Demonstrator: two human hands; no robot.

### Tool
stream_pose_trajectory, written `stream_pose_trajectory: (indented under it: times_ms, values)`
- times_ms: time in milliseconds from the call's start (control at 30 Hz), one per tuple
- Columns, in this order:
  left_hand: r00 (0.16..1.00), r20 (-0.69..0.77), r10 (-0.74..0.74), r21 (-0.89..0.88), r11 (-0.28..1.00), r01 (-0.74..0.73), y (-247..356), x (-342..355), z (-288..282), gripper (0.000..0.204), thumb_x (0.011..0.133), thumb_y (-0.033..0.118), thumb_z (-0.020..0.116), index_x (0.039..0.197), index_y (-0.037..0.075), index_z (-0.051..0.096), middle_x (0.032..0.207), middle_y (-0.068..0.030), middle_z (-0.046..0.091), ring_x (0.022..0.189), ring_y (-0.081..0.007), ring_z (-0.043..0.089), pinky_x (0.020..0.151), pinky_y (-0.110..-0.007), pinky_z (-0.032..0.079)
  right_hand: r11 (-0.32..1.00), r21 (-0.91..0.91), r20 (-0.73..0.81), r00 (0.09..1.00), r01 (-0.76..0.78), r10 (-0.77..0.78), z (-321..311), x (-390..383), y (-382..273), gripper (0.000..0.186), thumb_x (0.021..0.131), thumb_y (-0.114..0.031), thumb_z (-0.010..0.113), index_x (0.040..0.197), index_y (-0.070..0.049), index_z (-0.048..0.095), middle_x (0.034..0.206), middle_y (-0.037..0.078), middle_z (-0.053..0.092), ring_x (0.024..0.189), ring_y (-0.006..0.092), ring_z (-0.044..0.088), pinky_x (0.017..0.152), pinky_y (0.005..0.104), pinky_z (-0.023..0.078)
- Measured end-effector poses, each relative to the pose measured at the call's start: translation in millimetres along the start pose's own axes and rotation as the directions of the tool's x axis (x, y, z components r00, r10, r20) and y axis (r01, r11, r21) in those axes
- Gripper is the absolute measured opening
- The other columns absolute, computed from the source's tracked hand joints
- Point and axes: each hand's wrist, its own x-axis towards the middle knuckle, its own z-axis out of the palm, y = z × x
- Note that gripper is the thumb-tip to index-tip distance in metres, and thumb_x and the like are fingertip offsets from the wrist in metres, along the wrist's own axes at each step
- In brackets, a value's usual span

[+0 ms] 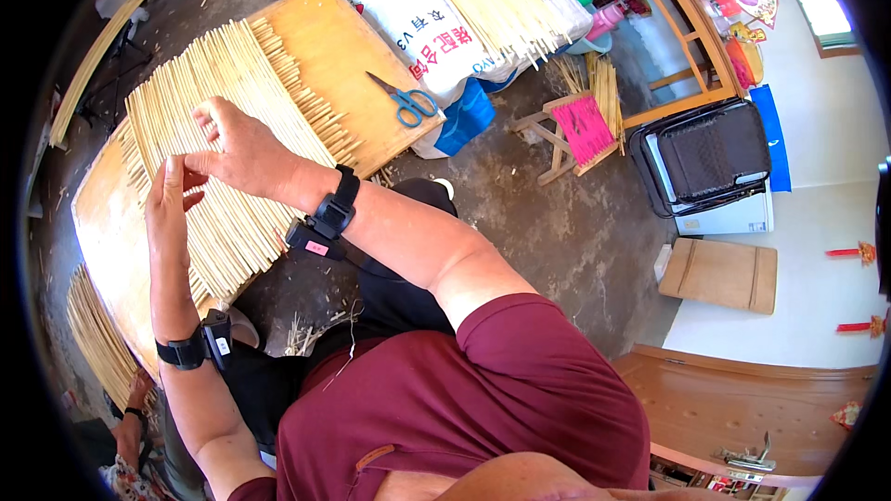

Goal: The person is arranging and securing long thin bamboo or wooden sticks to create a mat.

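Tan sticks (pixel 237 74) lie below my near-straight left hand (pixel 167 202) and half-curled right hand (pixel 239 158), grip indiscernible; I judge arranging underway, next requiring fine control.

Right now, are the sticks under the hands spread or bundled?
Spread: the thin sticks lie side by side on the wooden board.

We note the right arm (pixel 408 223) entering from the lower right, bent at the elbow (pixel 492 269), its forearm slanting up and leftward. The right hand (pixel 249 156) presents its back; the index finger (pixel 206 110) arches, apart from the leftward-pointing thumb (pixel 204 164). The left arm (pixel 172 288) rises nearly upright, the left hand (pixel 167 213) directed upward. Whether right thumb and left fingertips (pixel 174 170) touch or merely overlap, we cannot tell.
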Motion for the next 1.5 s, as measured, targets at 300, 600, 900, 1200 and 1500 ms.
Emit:
stream_pose_trajectory:
  times_ms: [300, 600, 900, 1200, 1500]
  values:
    - [0.898, 0.438, 0.045, -0.202, 0.978, 0.049, 14, -26, 7, 0.048, 0.096, 0.051, 0.059, 0.078, 0.007, 0.054, 0.055, 0.0024, 0.043, 0.041, -0.0075, 0.039, 0.042, -0.024, 0.042, 0.820, 0.499, 0.558, 0.828, -0.282, -0.055, 8, 1, 13, 0.085, 0.083, -0.033, 0.071, 0.146, 0.008, 0.032, 0.133, 0.032, 0.053, 0.118, 0.0378, 0.059, 0.103, 0.0355, 0.046]
    - [0.979, 0.203, 0.013, 0.326, 0.942, -0.080, 7, -3, 4, 0.037, 0.094, 0.036, 0.067, 0.072, 0.007, 0.058, 0.058, 0.0031, 0.044, 0.051, -0.0077, 0.046, 0.048, -0.025, 0.043, 0.989, -0.148, 0.293, 0.956, 0.018, 0.026, 7, 15, 47, 0.084, 0.080, -0.045, 0.075, 0.140, 0.005, 0.043, 0.131, 0.028, 0.055, 0.122, 0.0366, 0.055, 0.107, 0.0383, 0.042]
    - [0.913, 0.407, -0.020, -0.396, 0.897, 0.196, 4, -17, 5, 0.036, 0.096, 0.039, 0.064, 0.080, 0.007, 0.059, 0.055, 0.0027, 0.046, 0.044, -0.0071, 0.042, 0.050, -0.023, 0.046, 0.764, 0.585, 0.509, 0.857, -0.272, -0.084, 24, 12, 34, 0.098, 0.080, -0.037, 0.074, 0.149, 0.009, 0.022, 0.137, 0.033, 0.049, 0.099, 0.0285, 0.067, 0.078, 0.0319, 0.058]
    - [0.984, 0.177, 0.002, 0.464, 0.882, -0.086, 19, -3, 2, 0.027, 0.096, 0.030, 0.064, 0.095, 0.003, 0.065, 0.064, -0.0017, 0.055, 0.058, -0.0113, 0.052, 0.055, -0.026, 0.043, 0.991, -0.058, 0.144, 0.981, -0.123, 0.130, 21, 10, 57, 0.060, 0.083, -0.036, 0.074, 0.123, 0.004, 0.057, 0.110, 0.026, 0.067, 0.103, 0.0333, 0.068, 0.089, 0.0377, 0.054]
    - [0.984, 0.109, 0.138, 0.351, 0.921, -0.168, -9, 10, -3, 0.046, 0.098, 0.013, 0.058, 0.142, 0.005, 0.046, 0.101, -0.0091, 0.066, 0.087, -0.0162, 0.061, 0.071, -0.029, 0.051, 0.980, 0.112, 0.392, 0.913, -0.167, 0.111, 1, -3, 1, 0.040, 0.099, -0.040, 0.057, 0.093, -0.001, 0.066, 0.064, 0.004, 0.061, 0.053, 0.0105, 0.057, 0.049, 0.0246, 0.046]
